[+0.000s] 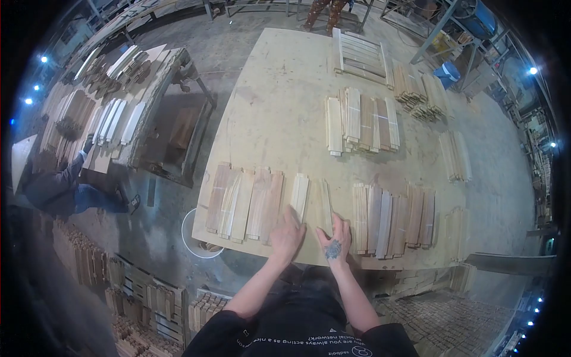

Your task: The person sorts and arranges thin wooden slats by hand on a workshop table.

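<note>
Wood slats lie in groups on a large pale board (262,101). My left hand (287,236) rests at the lower end of a light slat (300,193), its fingers curved against it. To the right, my right hand (335,240), tattooed on the back, has its fingers around the lower part of a thin slat (323,199). A gap of bare board lies between the two slats. Left of my hands is a group of reddish and pale slats (244,202); another group (389,217) lies to the right.
Farther up the board are a slat bundle (361,119) and a slatted frame (361,56). A co-worker (65,184) is at a table of slats at the left. Another person's legs (324,15) show beyond the board. A white bucket (185,233) stands by the near-left edge.
</note>
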Demonstrator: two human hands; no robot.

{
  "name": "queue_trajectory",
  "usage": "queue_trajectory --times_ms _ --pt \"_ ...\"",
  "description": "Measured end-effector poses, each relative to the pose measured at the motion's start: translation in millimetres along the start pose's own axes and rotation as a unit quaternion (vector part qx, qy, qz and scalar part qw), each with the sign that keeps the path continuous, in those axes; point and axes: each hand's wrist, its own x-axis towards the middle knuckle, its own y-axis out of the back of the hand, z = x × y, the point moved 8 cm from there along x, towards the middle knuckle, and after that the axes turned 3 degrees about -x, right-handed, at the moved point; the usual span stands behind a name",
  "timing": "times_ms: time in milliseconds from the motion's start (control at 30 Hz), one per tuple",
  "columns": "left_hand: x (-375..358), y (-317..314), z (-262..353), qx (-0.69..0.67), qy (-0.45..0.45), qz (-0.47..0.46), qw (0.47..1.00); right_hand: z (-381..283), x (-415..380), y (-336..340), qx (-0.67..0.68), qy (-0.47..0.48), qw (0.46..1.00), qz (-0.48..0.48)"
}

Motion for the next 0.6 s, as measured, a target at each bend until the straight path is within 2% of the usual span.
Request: queue_trajectory --times_ms 67,167,267,367,467,533,600 --pt "-1 5 -7 0.001 0.010 -0.003 1.000 6 2 -3 0.082 -0.021 0.996 -0.029" --pt "-6 18 -4 0.080 -0.112 0.133 0.981 28 2 -6 0.083 0.029 0.996 0.000" --pt "-12 30 -8 0.062 -0.168 0.210 0.961 40 4 10 0.015 0.052 0.998 0.040" --pt "-18 44 -7 0.033 -0.153 0.224 0.962 41 6 27 0.013 0.010 0.997 0.079" --pt "-15 64 -48 0.107 -0.135 0.248 0.953 24 3 30 -0.032 0.026 0.998 0.041" --pt "-8 113 -92 0.064 -0.038 0.339 0.938 30 2 19 -0.022 0.021 0.999 0.042" --pt "-2 146 -126 0.131 -0.005 0.389 0.912 28 3 8 0.006 0.011 1.000 0.023"
